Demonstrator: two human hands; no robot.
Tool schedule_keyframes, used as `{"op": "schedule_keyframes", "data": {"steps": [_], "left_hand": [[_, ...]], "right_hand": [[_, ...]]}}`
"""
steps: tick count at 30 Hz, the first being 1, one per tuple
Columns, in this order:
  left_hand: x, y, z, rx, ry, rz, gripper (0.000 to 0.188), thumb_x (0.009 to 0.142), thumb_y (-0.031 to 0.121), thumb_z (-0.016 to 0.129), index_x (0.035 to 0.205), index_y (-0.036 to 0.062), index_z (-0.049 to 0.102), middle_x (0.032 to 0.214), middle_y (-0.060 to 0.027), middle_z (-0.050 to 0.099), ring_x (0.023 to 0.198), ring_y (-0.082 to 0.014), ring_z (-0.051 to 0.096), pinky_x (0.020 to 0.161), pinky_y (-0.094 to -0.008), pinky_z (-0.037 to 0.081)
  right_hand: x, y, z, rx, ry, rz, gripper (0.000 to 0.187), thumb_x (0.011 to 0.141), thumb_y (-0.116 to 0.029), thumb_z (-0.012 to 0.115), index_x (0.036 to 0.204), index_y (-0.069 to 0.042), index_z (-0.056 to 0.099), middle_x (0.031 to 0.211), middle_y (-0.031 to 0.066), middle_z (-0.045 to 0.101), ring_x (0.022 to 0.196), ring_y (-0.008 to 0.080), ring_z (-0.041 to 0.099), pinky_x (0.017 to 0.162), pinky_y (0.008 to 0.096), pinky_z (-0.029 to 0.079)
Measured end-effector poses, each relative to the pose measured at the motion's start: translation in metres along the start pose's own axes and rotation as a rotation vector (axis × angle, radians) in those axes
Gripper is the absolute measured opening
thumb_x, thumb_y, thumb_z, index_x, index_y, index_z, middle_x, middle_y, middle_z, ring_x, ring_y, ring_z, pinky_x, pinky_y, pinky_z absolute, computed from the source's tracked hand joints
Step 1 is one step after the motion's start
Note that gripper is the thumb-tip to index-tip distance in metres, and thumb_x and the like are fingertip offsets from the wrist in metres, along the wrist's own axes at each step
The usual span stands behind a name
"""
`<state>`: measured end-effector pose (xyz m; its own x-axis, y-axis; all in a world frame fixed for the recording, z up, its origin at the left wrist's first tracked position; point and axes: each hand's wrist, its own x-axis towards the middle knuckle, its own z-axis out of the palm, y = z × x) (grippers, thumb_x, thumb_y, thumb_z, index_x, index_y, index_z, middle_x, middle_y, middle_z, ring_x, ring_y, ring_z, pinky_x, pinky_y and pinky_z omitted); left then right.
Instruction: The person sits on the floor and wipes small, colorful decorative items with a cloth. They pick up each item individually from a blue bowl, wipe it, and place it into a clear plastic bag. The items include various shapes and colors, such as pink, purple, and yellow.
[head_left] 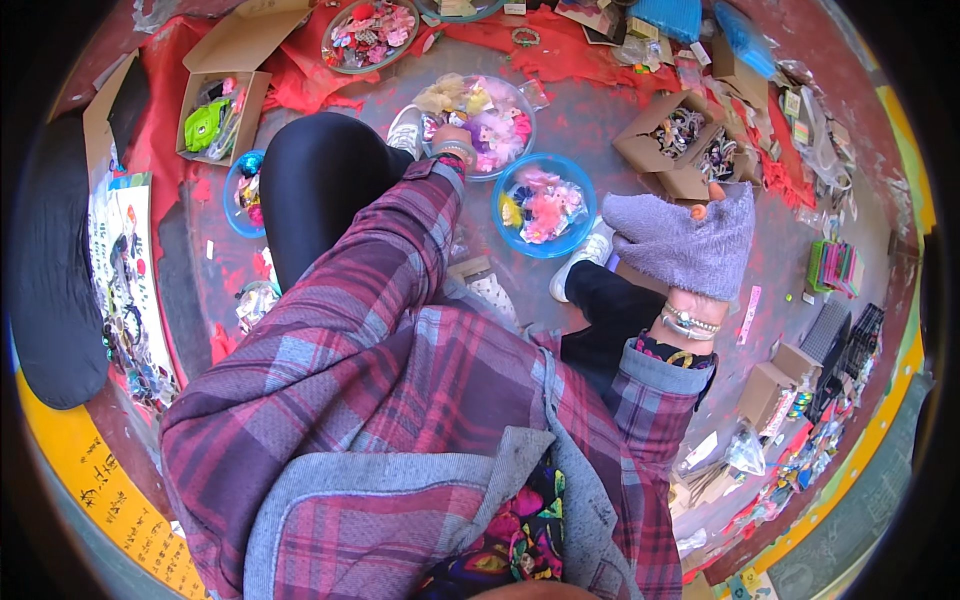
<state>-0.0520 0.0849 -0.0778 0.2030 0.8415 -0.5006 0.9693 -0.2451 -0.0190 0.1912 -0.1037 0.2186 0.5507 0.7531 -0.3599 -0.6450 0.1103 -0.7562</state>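
Note:
My right hand (698,298), with a watch and a bracelet at the wrist, is closed on a grey-purple cloth (680,240). The cloth covers most of the hand, and only fingertips poke out at its far edge. Farther left, my left hand (453,138) is curled at the near-left rim of a round clear basin (533,104); its fingertips are hidden. Tulle, pink and purple hair ornaments (495,130) fill this basin. Just nearer stands a blue basin (503,232) with wrapped pink and yellow ornaments (548,208), between my two hands.
Cardboard boxes of small accessories (640,140) stand beyond the cloth. An open box with green items (207,128) sits far left, near a small blue basin (233,210). Red cloth (300,75) lines the far side. A colored basket (833,268) is at right.

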Motion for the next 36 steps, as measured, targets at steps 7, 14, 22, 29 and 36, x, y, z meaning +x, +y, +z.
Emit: {"op": "schedule_keyframes", "data": {"steps": [7,14,22,29,36], "left_hand": [[0.044,-0.021,0.059,-1.584,0.41,-0.293,0.023,0.082,0.017,0.052,0.1,0.0034,0.057,0.094,-0.0119,0.061,0.087,-0.0243,0.059,0.077,-0.037,0.046],[-0.006,0.008,-0.027,-2.531,-0.089,-0.309,0.026,0.09,0.016,0.036,0.113,0.0059,0.042,0.107,-0.012,0.054,0.099,-0.0258,0.053,0.083,-0.0526,0.042],[-0.076,0.055,-0.144,-2.606,-0.419,0.127,0.024,0.092,0.018,0.032,0.105,0.005,0.048,0.1,-0.0119,0.059,0.095,-0.0258,0.056,0.083,-0.0483,0.044],[-0.173,0.081,-0.219,-2.495,-0.597,0.368,0.025,0.092,0.016,0.035,0.107,-0.0003,0.045,0.105,-0.014,0.055,0.099,-0.0272,0.054,0.087,-0.0479,0.045],[-0.221,0.079,-0.221,-2.479,-0.507,0.244,0.024,0.091,0.014,0.035,0.106,-0.0024,0.044,0.107,-0.0146,0.054,0.102,-0.0272,0.052,0.088,-0.049,0.043]], "right_hand": [[-0.001,0.001,0.002,0.06,-0.105,0.07,0.035,0.087,-0.029,0.046,0.107,0.0,0.048,0.073,0.0114,0.058,0.069,0.0217,0.058,0.065,0.0348,0.048],[-0.009,-0.001,-0.002,0.086,-0.105,0.037,0.036,0.087,-0.029,0.048,0.108,0.001,0.049,0.073,0.0127,0.057,0.069,0.0194,0.056,0.062,0.0308,0.046],[-0.013,0.004,0.002,0.147,-0.208,0.03,0.033,0.088,-0.028,0.046,0.106,-0.001,0.049,0.079,0.0124,0.057,0.074,0.0225,0.056,0.065,0.0322,0.046],[-0.027,-0.004,0.014,0.14,-0.157,0.055,0.031,0.09,-0.031,0.044,0.103,-0.004,0.048,0.076,0.0112,0.056,0.068,0.0224,0.054,0.059,0.0347,0.044],[-0.024,0.007,0.011,0.041,-0.269,-0.085,0.023,0.088,-0.023,0.044,0.097,-0.003,0.051,0.072,0.0078,0.054,0.06,0.0144,0.051,0.05,0.0251,0.04]]}}
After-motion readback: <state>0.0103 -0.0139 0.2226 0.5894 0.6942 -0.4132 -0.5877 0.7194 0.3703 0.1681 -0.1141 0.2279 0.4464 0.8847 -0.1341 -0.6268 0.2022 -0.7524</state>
